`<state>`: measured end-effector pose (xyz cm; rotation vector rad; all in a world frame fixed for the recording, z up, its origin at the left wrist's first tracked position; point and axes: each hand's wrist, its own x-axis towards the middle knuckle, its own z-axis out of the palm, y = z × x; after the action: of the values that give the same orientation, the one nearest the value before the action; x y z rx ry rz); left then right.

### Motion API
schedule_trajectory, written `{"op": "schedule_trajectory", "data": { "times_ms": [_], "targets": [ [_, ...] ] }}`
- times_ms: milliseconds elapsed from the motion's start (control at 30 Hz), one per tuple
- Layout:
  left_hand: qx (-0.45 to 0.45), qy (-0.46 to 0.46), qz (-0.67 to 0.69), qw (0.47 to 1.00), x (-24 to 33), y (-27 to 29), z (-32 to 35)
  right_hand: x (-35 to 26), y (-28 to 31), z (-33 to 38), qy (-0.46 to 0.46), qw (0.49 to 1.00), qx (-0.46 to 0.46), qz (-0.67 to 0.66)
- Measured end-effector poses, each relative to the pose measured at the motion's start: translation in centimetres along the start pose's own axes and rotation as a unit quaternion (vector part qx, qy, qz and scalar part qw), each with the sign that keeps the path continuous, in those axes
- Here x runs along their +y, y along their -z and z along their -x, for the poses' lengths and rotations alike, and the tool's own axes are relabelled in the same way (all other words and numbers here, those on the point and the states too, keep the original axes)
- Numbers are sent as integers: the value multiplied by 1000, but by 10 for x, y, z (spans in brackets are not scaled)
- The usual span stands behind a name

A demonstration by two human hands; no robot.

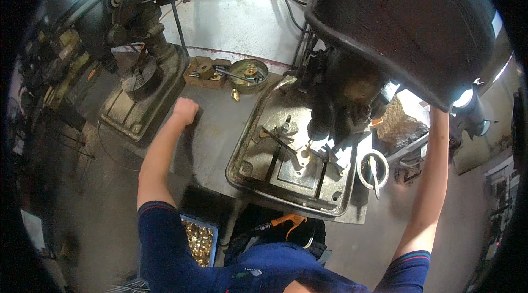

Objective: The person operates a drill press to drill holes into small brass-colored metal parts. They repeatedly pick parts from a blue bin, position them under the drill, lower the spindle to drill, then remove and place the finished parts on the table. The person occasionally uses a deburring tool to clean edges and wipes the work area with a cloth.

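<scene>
My left hand (186,110) is closed in a fist and rests on the grey metal bench (212,139), left of the drill press table (250,174). Nothing shows in the fist. My right forearm (432,183) reaches up along the right side of the drill press; its hand is hidden behind the black belt cover (401,23). Under the dark drill head (341,100), a pale fixture (303,158) sits on the slotted table. A small brass piece (235,95) lies on the bench beyond my left hand.
A second drill press (144,73) stands at the left. At the back are a round tin of tools (248,74) and a wooden block (204,71). A white ring dish (373,169), brass swarf (406,122), a blue crate of brass parts (199,242) and an orange-handled tool (287,220) are nearby.
</scene>
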<state>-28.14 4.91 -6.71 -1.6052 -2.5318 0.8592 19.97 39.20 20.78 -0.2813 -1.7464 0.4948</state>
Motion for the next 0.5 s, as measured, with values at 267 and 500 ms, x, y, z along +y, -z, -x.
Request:
{"op": "schedule_trajectory", "data": {
  "times_ms": [267,500],
  "targets": [
    [132,230,245,933,2,-10,51,4,-4,4,0,1000,-5,-13],
    [86,57,837,537,91,64,139,-18,9,21,34,999,26,14]
  ]
}}
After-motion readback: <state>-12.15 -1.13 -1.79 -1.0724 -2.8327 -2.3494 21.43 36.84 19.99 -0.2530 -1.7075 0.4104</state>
